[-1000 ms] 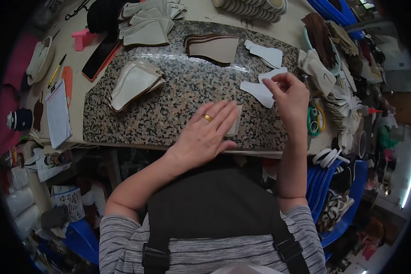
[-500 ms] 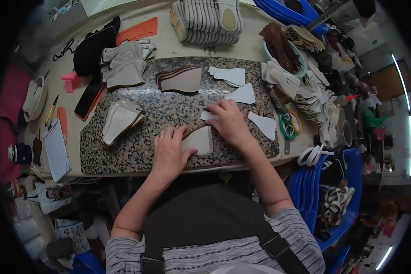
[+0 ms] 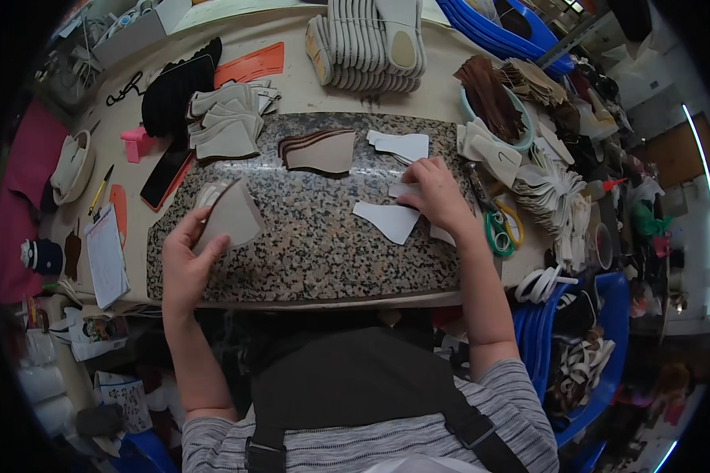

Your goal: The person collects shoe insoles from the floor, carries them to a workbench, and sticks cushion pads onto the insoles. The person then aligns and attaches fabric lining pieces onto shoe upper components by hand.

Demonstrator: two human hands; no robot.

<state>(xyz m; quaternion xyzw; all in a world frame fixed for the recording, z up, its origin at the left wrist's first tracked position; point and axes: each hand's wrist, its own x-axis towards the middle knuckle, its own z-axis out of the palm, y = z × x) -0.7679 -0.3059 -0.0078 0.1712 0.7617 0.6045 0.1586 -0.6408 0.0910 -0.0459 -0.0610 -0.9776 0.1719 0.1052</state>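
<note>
On the speckled granite slab [image 3: 308, 252], the left hand [image 3: 185, 264] had carried a beige leather piece [image 3: 233, 213] away from the middle, where it lay half a second earlier, to the slab's left part, beside a small stack of similar pieces [image 3: 209, 193]. The hand pinched this piece between thumb and fingers, with its lower edge lifted slightly off the stone. The right hand [image 3: 438, 193] had moved to the right side and rested with curled fingers on white cut pieces [image 3: 386, 221]; one of them lay flat just beside it, and I could not tell whether the fingers really gripped the piece under them. One second ago this hand held a white piece in the air, so it seemed one piece was finished and laid aside while the other hand went for new material. Further back lay a brown-edged stack [image 3: 319, 150], and green-handled scissors [image 3: 501, 229] were near the right wrist.
</note>
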